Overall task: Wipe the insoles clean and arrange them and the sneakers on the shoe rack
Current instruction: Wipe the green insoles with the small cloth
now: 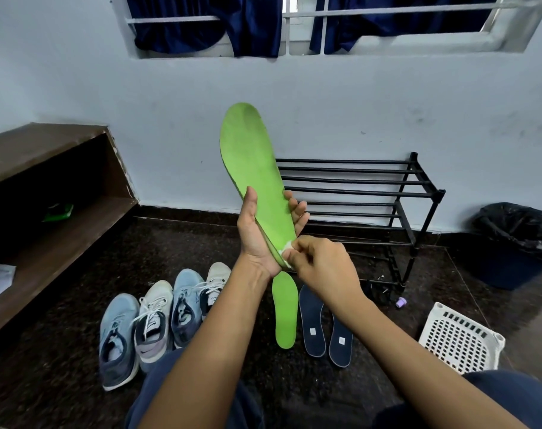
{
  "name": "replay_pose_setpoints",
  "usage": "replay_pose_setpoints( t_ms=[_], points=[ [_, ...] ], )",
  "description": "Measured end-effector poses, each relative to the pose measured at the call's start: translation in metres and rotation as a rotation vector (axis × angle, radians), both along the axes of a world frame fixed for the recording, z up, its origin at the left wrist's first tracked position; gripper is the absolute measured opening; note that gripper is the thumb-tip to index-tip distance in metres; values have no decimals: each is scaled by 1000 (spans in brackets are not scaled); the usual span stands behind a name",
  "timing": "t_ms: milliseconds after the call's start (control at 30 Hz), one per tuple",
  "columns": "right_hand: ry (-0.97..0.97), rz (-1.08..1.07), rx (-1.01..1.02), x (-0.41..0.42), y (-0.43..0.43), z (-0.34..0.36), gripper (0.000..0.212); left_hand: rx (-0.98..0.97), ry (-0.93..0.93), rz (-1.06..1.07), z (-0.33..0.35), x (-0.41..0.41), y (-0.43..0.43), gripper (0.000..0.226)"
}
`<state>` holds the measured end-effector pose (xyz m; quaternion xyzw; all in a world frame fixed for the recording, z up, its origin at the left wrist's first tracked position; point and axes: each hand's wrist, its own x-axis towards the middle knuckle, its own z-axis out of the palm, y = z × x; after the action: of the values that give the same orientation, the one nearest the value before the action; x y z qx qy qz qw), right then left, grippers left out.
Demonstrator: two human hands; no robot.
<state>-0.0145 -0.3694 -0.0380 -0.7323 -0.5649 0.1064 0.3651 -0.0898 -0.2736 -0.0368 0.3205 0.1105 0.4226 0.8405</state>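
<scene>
At seven o'clock, four sneakers (158, 323) sit in a row on the floor, probably waiting for the rack. At centre, our left hand (257, 230) grips a green insole (251, 162) by its heel half. It is held upright, seemingly so the face can be wiped. Our right hand (319, 267) pinches a white wipe (286, 247) against the heel edge. At six o'clock, a second green insole (284, 314) and two navy insoles (313, 323) lie flat, likely queued. At three o'clock, the black shoe rack (356, 181) stands against the wall, close by for arranging.
</scene>
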Motion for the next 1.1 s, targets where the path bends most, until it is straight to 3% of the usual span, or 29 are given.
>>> replay_pose_setpoints(
  t_ms=[133,267,367,500,600,900,1000,1100],
  points=[
    [-293,-114,68,0,-1,3,22,18,48,11,-2,6,-2,66],
    [-384,-169,166,9,5,5,23,62,36,-57,-5,13,-4,73],
    [-221,-124,175,14,8,6,19,63,12,-95,-6,15,-2,76],
    [-13,72,-92,22,4,12,12,13,16,-78,-6,13,1,70],
    [41,147,-162,26,1,15,12,-14,7,-47,-4,12,3,68],
    [-392,-190,68,21,-1,21,27,97,-3,-164,0,25,-11,80],
    [-288,-182,106,20,-3,20,24,105,-10,-221,2,22,-10,84],
    [4,-9,19,23,-4,14,19,86,-41,-241,4,15,-6,85]
  ],
)
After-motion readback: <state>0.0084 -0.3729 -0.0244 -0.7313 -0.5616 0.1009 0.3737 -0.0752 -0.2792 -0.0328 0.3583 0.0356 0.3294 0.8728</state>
